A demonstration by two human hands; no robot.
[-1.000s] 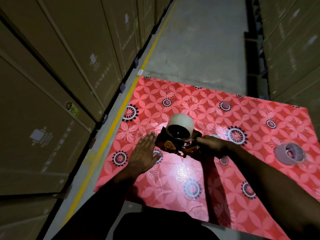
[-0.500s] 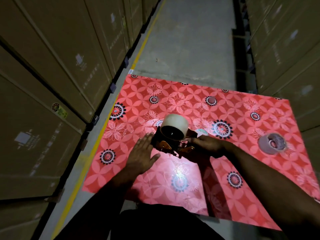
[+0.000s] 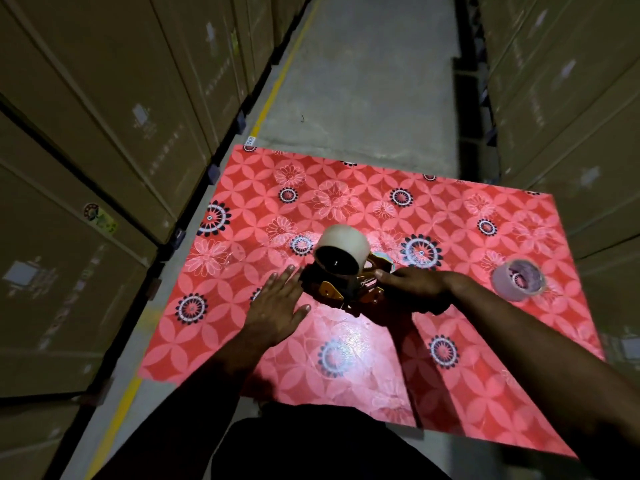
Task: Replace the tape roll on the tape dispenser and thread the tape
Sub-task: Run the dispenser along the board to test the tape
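Note:
A black and orange tape dispenser (image 3: 341, 292) sits on the red flowered table cover (image 3: 346, 358), near its middle. A pale tape roll (image 3: 343, 249) sits on the dispenser's hub, its dark core facing me. My right hand (image 3: 412, 289) grips the dispenser from the right, fingers wrapped over its handle. My left hand (image 3: 273, 306) lies flat and open just left of the dispenser, fingertips close to its frame. A second, clear tape roll (image 3: 518, 279) lies on the cover at the right.
Stacked cardboard boxes (image 3: 104, 168) wall the aisle on the left, and more boxes (image 3: 571, 116) stand on the right. A concrete floor (image 3: 363, 81) with a yellow line runs ahead beyond the cover.
Both hands and the dispenser keep the same pose. Only the head camera has shifted slightly.

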